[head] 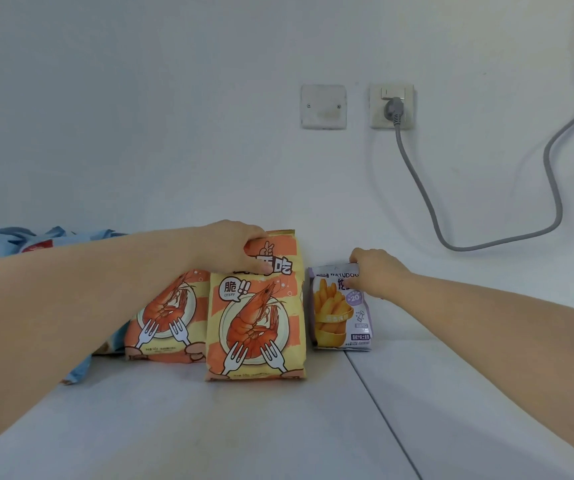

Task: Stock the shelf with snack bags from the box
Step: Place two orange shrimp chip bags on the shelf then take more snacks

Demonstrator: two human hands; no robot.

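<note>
An orange-and-yellow shrimp snack bag (256, 327) stands upright on the white shelf (209, 427). My left hand (235, 249) grips its top edge. A second shrimp bag (164, 320) leans just behind it to the left, partly hidden by my left forearm. To the right, a small purple fries snack bag (339, 313) stands upright near the wall, and my right hand (374, 271) pinches its top right corner. The box is not in view.
Blue snack bags (36, 239) lie at the far left behind my left arm. The wall behind holds a blank plate (323, 106) and a socket (392, 106) with a grey cable (486, 244) looping right. A seam (382, 410) runs across the shelf surface.
</note>
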